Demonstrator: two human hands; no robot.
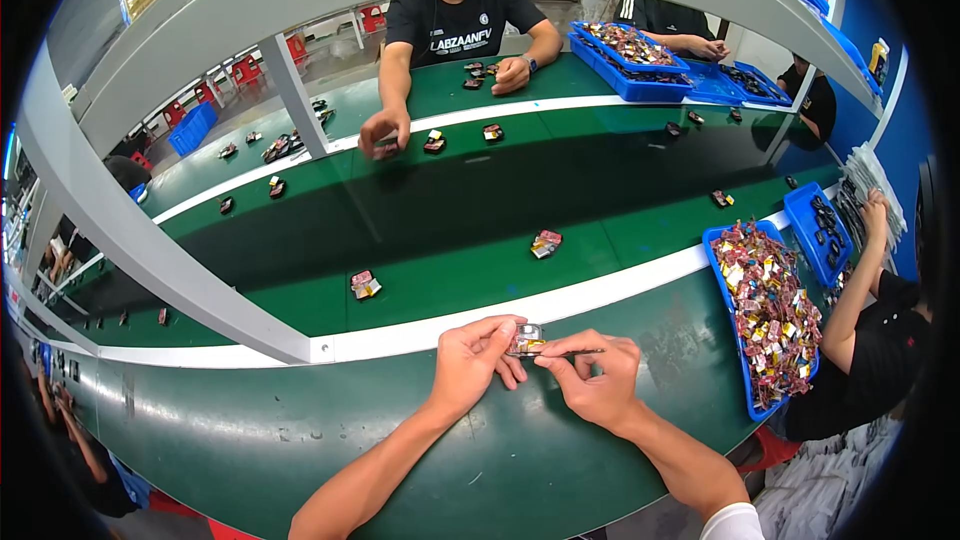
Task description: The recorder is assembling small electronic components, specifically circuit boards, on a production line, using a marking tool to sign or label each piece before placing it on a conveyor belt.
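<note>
Just above the near edge of the green bench, my left hand (465,364) grips a small dark-cased electronic part (526,337) between thumb and fingers. White and yellow bits show on top of it. In my right hand (598,380) is a thin dark pen-like tool (583,352), its front end close to the part; whether it touches I cannot tell. Beyond my hands, on the green conveyor belt, lie two similar parts with red, white and yellow bits: one part (365,285) to the left, another part (546,243) to the right.
At my right, a blue tray (742,340) is heaped with small red-and-white circuit pieces, next to a blue tray (838,258) of black cases. A grey post (190,285) slants down at left. Across the belt, a person's hand (385,130) reaches over it. Another person works at far right.
</note>
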